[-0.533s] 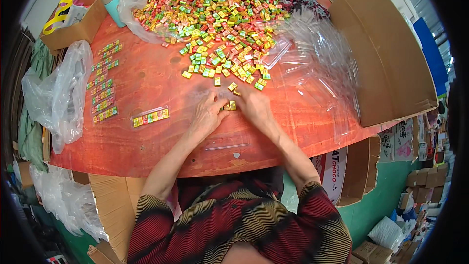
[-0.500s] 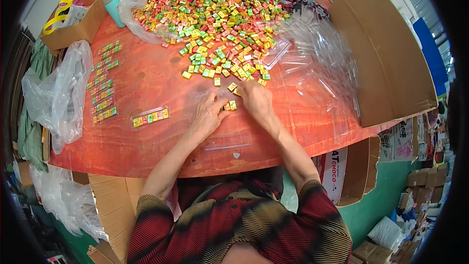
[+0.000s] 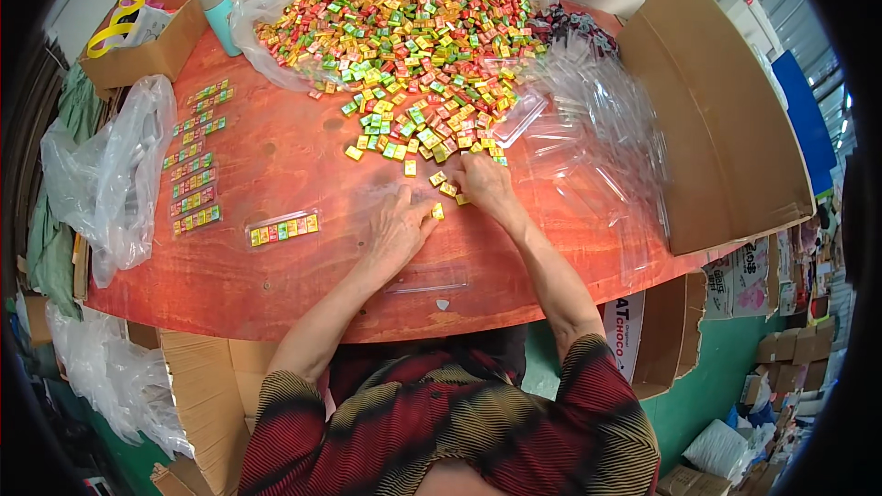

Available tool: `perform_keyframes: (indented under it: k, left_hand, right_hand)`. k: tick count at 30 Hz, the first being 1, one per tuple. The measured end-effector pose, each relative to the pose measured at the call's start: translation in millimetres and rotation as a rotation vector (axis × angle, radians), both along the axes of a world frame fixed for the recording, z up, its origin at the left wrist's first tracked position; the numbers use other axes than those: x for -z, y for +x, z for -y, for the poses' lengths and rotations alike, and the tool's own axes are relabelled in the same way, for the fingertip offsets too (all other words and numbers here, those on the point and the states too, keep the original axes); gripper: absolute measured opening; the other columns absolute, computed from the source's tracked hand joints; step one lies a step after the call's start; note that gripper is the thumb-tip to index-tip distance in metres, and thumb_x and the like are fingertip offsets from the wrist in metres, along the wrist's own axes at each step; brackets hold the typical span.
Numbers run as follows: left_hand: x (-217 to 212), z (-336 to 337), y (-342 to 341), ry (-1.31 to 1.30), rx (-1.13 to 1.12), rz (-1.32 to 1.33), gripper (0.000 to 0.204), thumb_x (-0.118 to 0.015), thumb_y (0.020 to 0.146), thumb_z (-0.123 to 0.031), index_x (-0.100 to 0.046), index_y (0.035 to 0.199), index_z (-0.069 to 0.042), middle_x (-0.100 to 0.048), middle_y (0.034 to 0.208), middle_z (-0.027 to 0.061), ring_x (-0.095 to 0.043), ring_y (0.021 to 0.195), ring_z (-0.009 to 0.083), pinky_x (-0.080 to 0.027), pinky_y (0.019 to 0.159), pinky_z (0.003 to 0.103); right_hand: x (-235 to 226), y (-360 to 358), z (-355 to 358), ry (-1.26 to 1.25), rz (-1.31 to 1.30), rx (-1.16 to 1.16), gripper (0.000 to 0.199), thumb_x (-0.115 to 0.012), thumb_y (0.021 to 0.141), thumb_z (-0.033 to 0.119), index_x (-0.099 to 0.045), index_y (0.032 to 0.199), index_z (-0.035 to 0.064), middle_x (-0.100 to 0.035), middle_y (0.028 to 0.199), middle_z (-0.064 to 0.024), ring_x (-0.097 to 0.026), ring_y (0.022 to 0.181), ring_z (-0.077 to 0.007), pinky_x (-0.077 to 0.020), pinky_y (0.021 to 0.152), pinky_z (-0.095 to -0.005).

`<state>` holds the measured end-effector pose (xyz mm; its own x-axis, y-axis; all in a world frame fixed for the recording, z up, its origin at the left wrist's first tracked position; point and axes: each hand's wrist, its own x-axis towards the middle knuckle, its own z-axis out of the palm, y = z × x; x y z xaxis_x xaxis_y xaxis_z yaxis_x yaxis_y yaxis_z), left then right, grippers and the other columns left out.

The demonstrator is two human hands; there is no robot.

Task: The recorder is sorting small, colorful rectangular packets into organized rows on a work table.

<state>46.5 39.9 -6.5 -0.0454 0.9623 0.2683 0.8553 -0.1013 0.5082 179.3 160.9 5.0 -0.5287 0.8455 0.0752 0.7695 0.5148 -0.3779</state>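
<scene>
A large heap of small wrapped candies [image 3: 404, 28], in yellow, green, red and orange, covers the back middle of the table. In front of it, my left hand [image 3: 397, 228] rests low over the tabletop, with thumb and forefinger closed at a yellow candy [image 3: 437, 211]. My right hand [image 3: 485, 186] is at the heap's near edge, its fingers bent down and closed; what they hold is hidden. Several loose yellow candies [image 3: 447, 189] lie between my hands. A clear plastic tray [image 3: 285, 230] with a row of candies lies to the left of my left hand.
More filled trays [image 3: 193, 193] form a column at the left. Empty clear trays [image 3: 606, 119] are piled at the right, beside a tall cardboard box [image 3: 717, 110]. A turquoise bottle [image 3: 219, 18] and a small carton [image 3: 152, 50] stand back left. An empty tray [image 3: 427, 287] lies near the front edge.
My right hand has moved slightly forward and right, toward the heap. Loose candies now lie farther apart between my hands. One yellow candy shows at my left fingertips where two showed before.
</scene>
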Motion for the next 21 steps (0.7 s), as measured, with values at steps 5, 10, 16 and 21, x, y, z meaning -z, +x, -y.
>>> perform_keyframes:
  k: [5, 10, 16, 21]
  left_hand:
    - [2.3, 4.4, -0.9, -0.026, -0.001, 0.015, 0.021, -0.065, 0.072, -0.021, -0.064, 0.092, -0.014, -0.047, 0.092, 0.0103, -0.051, 0.082, 0.0298, -0.045, 0.068, 0.042]
    - [3.4, 5.0, -4.7, -0.007, -0.004, 0.008, 0.025, -0.066, 0.072, -0.021, -0.064, 0.096, -0.014, -0.049, 0.09, 0.0104, -0.053, 0.083, 0.0293, -0.045, 0.067, 0.04]
    - [5.5, 4.8, -15.7, 0.054, -0.034, -0.008, 0.027, -0.067, 0.072, -0.021, -0.064, 0.098, -0.014, -0.049, 0.086, 0.0105, -0.054, 0.079, 0.028, -0.044, 0.064, 0.039]
    - [6.8, -2.9, -17.4, 0.046, -0.041, -0.016, 0.027, -0.067, 0.072, -0.022, -0.064, 0.098, -0.014, -0.048, 0.083, 0.01, -0.054, 0.077, 0.0275, -0.044, 0.063, 0.04]
  right_hand:
    - [-6.0, -6.5, -39.0, 0.268, -0.199, 0.179, 0.013, -0.052, 0.077, 0.012, -0.059, 0.074, 0.0013, -0.059, 0.075, -0.0201, -0.06, 0.07, -0.0361, -0.0473, 0.059, -0.0457]
    - [20.2, -18.6, -72.9, 0.362, -0.118, 0.181, 0.018, -0.055, 0.077, 0.019, -0.057, 0.077, 0.001, -0.059, 0.077, -0.0214, -0.059, 0.072, -0.0377, -0.0457, 0.059, -0.0456]
    - [12.9, -14.2, -62.2, 0.244, -0.118, 0.156, 0.012, -0.053, 0.074, 0.01, -0.058, 0.081, 0.0014, -0.059, 0.077, -0.0209, -0.059, 0.076, -0.0371, -0.046, 0.064, -0.0453]
    - [22.0, 4.3, -65.8, 0.216, -0.112, 0.047, 0.017, -0.054, 0.073, 0.009, -0.059, 0.087, 0.0034, -0.059, 0.08, -0.0184, -0.058, 0.077, -0.036, -0.0473, 0.066, -0.0428]
